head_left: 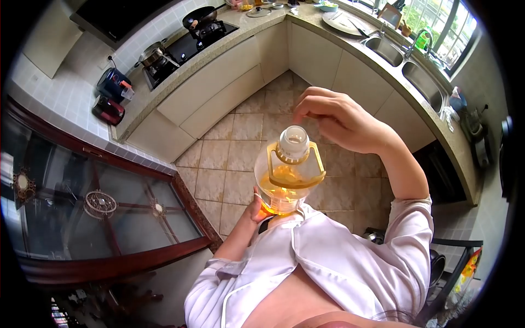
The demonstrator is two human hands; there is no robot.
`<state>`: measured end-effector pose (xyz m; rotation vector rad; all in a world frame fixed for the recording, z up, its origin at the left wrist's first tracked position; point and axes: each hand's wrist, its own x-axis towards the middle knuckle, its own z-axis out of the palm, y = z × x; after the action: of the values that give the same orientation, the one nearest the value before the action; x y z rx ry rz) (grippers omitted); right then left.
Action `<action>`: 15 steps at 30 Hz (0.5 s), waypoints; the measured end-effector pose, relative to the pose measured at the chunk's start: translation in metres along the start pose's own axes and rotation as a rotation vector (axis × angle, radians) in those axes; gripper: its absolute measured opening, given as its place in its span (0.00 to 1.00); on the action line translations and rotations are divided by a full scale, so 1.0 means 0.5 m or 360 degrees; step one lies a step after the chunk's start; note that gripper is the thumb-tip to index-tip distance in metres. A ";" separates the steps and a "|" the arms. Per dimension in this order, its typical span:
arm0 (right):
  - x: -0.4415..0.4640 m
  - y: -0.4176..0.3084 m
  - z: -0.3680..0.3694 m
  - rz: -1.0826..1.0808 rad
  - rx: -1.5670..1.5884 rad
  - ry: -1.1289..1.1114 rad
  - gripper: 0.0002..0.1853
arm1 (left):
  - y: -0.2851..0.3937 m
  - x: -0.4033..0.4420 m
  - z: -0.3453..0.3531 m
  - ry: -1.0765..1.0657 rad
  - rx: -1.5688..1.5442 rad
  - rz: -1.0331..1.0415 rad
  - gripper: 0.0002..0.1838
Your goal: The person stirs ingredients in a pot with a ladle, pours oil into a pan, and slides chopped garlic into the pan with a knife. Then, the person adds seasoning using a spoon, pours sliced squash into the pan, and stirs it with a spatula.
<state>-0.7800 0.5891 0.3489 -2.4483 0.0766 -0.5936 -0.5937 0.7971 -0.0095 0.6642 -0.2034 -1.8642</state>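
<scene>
Nearest is the person's own pale shirt [328, 240], and just in front of its lower edge is an oil bottle [288, 175], clear, with amber liquid in it. The left hand [256, 205] grips it low on its side, the thumb along the wall and the other fingers mostly hidden. That low hold probably serves to bear the weight and keep the bottle roughly upright, leaving the yellow handle [295, 183] and the translucent neck [295, 141] unobstructed. Whether the mouth is open, I cannot tell. The right hand [331, 117] hovers just beside and beyond the neck, fingers bent and drawn together; I cannot tell whether anything is pinched there.

Farther out, a glass-panelled door [136, 218] stands to the left and floor tiles [213, 156] lie ahead. Beyond them runs the counter [309, 17]: a pot [152, 53] and a wok [199, 17] sit over the stove [186, 50], presumably kept at the burners, while the sink [384, 51] lies below the window [437, 24], likely for light.
</scene>
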 end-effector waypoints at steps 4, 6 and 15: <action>0.035 0.049 0.033 0.0215 -0.0046 0.0245 0.05 | 0.088 0.032 -0.042 -0.0003 0.0079 0.0139 0.55; 0.048 0.065 0.061 0.0289 0.0097 0.0320 0.10 | 0.135 0.038 -0.063 -0.0013 0.0050 0.0085 0.55; 0.182 0.246 0.147 0.0166 -0.0343 0.0076 0.33 | 0.334 0.131 -0.097 0.0245 -0.0131 0.0285 0.49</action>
<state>-0.6563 0.5125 0.2614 -2.6177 0.3005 -0.6254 -0.4489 0.6809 0.0012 0.7061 -0.0824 -1.6338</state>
